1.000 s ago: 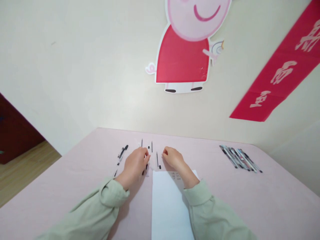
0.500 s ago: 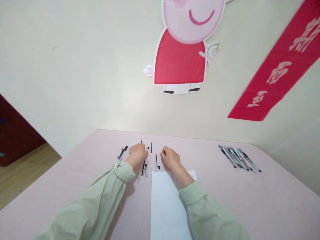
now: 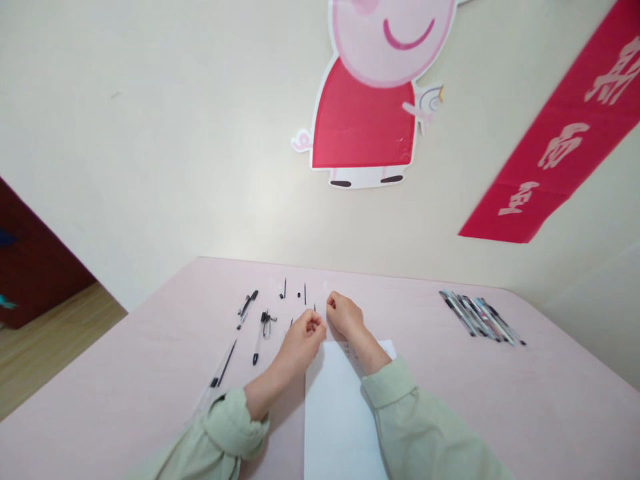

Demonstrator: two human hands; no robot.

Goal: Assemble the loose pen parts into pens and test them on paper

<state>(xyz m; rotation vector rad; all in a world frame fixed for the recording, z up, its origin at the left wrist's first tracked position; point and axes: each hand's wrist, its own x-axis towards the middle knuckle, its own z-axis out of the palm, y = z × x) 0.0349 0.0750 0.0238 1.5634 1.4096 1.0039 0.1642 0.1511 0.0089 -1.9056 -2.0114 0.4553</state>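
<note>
My left hand (image 3: 301,339) is over the upper left corner of the white paper (image 3: 343,413), thumb and fingers pinched together. Whatever is between those fingertips is too small or hidden to name. Just to its right, my right hand (image 3: 345,313) rests above the sheet's top edge with curled fingers, their contents hidden. Beyond the left hand stand or lie thin black pen refills (image 3: 305,294) and a small black cap (image 3: 299,295). To its left are a clear pen barrel with a black end (image 3: 256,358), small black pen parts (image 3: 265,317) and another dark refill (image 3: 227,363).
Several pens (image 3: 481,319) lie in a row on the right of the pink table (image 3: 500,407). Black pen pieces (image 3: 247,303) are at the far left. Behind the table rises a wall with a pig cutout (image 3: 363,120) and a red banner (image 3: 545,140).
My left hand has moved right and toward me, close to the right hand, uncovering pen parts on the left. My right hand stays almost where it was.
</note>
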